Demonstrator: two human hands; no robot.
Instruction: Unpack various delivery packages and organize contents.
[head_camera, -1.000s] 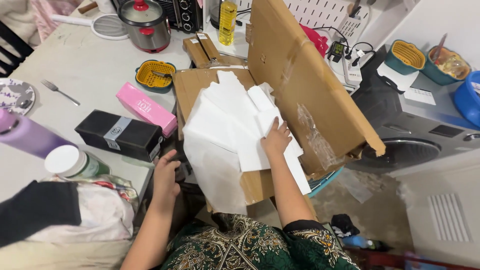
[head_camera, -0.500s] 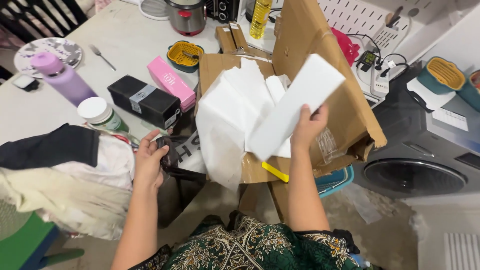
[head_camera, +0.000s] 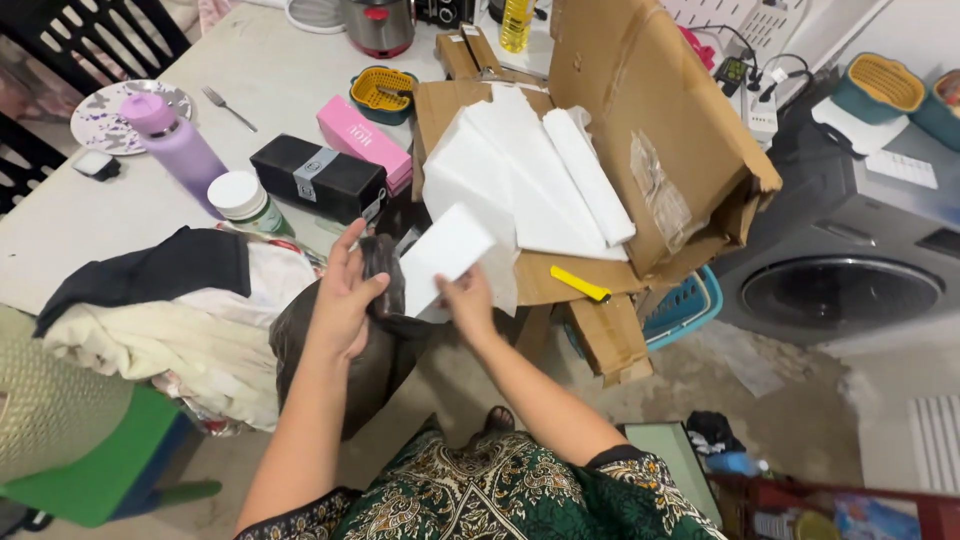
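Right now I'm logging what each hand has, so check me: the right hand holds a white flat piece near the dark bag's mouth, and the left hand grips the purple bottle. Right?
Not quite. The head view shows the left hand gripping the dark bag, not the purple bottle, which stands untouched on the table. The right hand does hold the white flat piece at the bag's mouth.

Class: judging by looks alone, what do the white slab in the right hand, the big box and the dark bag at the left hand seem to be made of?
White slab: probably foam, matte, stiff and flat, pure white with clean edges.
Box: corrugated cardboard, dull brown, with creased flaps and clear tape remnants.
Dark bag: likely thin plastic film, slightly glossy, crumpled and limp; it might be fabric.
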